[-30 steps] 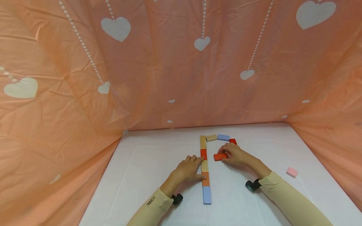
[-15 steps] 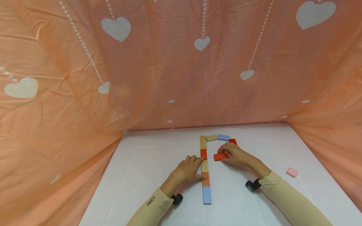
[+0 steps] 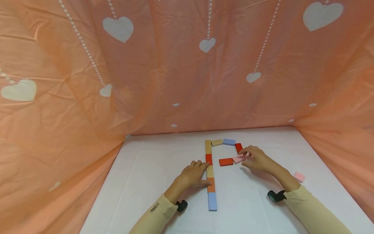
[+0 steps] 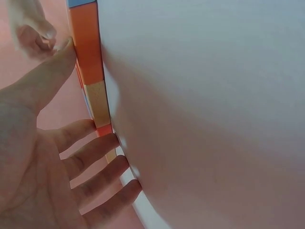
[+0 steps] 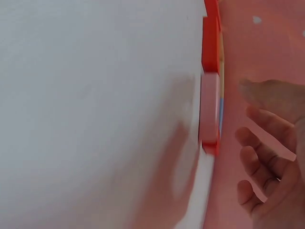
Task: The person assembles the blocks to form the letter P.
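Note:
A straight column of flat wooden blocks stands on the white table, with a blue block [image 3: 212, 201] at its near end, then orange [image 3: 211, 185], plain wood [image 3: 209, 171], red [image 3: 208, 158] and plain wood [image 3: 208, 147]. My left hand [image 3: 191, 175] rests along the column's left side, its fingers extended and the thumb on the orange block. From the far end a curve runs right: a plain wood block [image 3: 217, 142], a blue block [image 3: 229, 142] and a red block [image 3: 238, 148]. A pink block [image 5: 209, 105] adjoins another red block [image 3: 226, 162]. My right hand [image 5: 276, 152] is spread loosely beside it, holding nothing.
A separate pink block [image 3: 299, 177] lies to the right, close to my right forearm. Orange cloth [image 3: 187, 91] with white hearts hangs behind and on both sides of the white table [image 3: 152, 169].
My right hand has let go and drawn back to the right, uncovering the pink block beside the red one. My left hand keeps its place. The head view has shifted slightly.

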`<state>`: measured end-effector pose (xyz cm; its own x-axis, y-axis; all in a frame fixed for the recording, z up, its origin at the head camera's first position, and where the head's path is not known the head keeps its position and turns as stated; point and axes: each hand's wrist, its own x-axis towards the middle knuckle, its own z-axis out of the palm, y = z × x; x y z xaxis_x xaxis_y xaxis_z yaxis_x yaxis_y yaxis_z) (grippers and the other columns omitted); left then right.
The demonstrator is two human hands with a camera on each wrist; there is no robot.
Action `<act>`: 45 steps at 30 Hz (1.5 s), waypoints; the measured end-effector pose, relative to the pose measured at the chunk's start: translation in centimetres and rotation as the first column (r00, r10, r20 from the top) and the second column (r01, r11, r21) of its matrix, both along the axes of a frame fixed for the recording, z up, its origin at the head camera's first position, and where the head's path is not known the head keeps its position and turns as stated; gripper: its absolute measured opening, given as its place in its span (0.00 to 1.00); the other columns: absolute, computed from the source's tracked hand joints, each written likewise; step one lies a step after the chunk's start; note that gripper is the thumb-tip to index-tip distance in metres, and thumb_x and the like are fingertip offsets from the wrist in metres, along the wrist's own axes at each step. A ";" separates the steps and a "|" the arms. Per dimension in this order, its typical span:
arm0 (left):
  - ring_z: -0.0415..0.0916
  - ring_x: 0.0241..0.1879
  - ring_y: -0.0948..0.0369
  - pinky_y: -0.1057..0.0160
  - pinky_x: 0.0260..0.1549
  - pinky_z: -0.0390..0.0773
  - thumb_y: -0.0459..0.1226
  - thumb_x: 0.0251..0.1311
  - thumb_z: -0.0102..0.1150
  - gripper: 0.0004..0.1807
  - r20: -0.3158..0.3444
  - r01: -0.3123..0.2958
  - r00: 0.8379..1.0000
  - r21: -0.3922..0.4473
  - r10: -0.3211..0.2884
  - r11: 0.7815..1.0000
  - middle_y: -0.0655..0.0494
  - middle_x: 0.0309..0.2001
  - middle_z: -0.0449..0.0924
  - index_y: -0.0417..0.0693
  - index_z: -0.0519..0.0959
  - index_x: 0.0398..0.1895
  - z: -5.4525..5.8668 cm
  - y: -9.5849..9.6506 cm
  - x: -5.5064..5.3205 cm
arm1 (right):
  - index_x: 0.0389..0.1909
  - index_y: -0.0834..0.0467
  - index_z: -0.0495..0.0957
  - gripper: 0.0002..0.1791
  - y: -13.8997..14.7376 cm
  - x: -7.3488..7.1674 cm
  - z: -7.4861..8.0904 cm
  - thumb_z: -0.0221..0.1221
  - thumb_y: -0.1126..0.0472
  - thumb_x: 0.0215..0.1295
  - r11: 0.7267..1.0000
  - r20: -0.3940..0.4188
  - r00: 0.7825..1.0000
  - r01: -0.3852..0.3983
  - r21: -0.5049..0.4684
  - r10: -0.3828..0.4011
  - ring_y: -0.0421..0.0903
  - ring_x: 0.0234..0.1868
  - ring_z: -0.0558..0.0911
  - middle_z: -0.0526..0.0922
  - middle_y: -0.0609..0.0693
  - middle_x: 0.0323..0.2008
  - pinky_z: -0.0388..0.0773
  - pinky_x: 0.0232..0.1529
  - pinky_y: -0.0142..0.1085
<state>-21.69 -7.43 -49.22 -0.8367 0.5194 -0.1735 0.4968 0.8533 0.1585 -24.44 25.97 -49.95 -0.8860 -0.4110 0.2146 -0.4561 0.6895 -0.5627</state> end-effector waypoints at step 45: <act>0.71 0.69 0.48 0.47 0.66 0.77 0.63 0.64 0.71 0.48 0.021 -0.029 0.999 0.030 0.028 0.999 0.47 0.72 0.74 0.52 0.68 0.81 0.1 0.2 0.1 | 0.55 0.69 0.79 0.28 15.1 8.0 -1.4 0.78 0.63 0.58 0.938 0.052 0.941 0.326 0.119 -0.333 0.55 0.43 0.78 0.82 0.62 0.45 0.74 0.39 0.39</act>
